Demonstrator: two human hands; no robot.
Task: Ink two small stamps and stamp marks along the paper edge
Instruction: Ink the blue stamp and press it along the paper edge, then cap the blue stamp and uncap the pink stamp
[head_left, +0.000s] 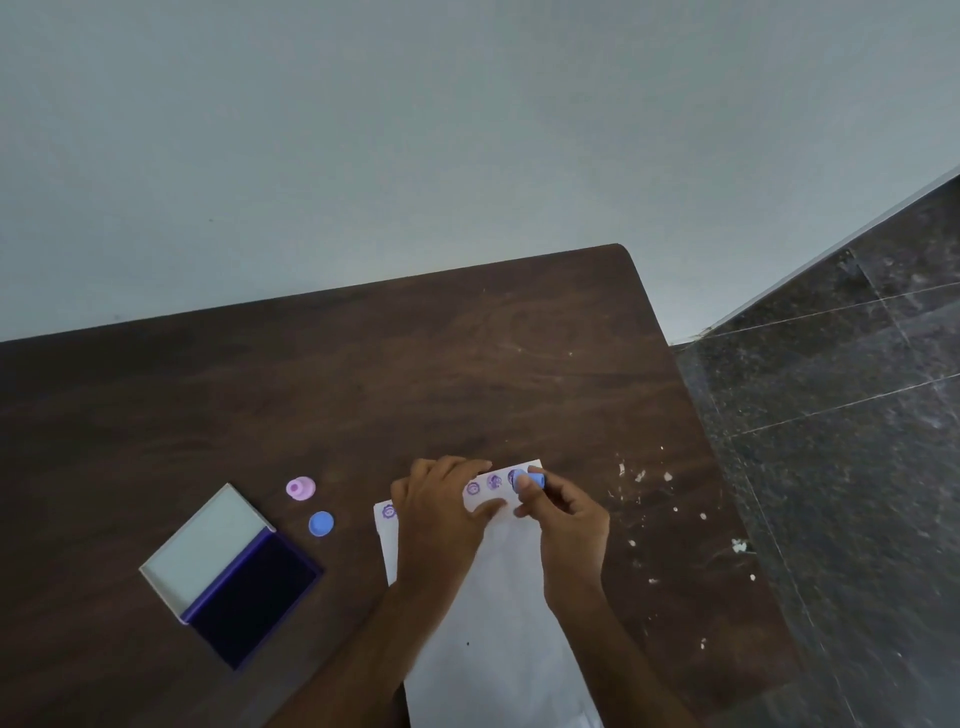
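Note:
A white paper sheet (493, 597) lies on the dark wooden table (363, 374), with several purple stamp marks (483, 486) along its far edge. My left hand (441, 514) rests flat on the paper's upper part, fingers spread. My right hand (563, 519) pinches a small blue stamp (535, 479), tilted just above the far right corner, its inked face turned left. A pink stamp (300, 488) stands on the table left of the paper. A blue round cap (320, 523) lies near it. The open ink pad (254, 587) sits at the left, its lid folded back.
The table's right edge (696, 415) drops to a dark tiled floor (831, 415). White specks (644, 475) dot the table right of the paper. A pale wall (415, 130) stands behind the table.

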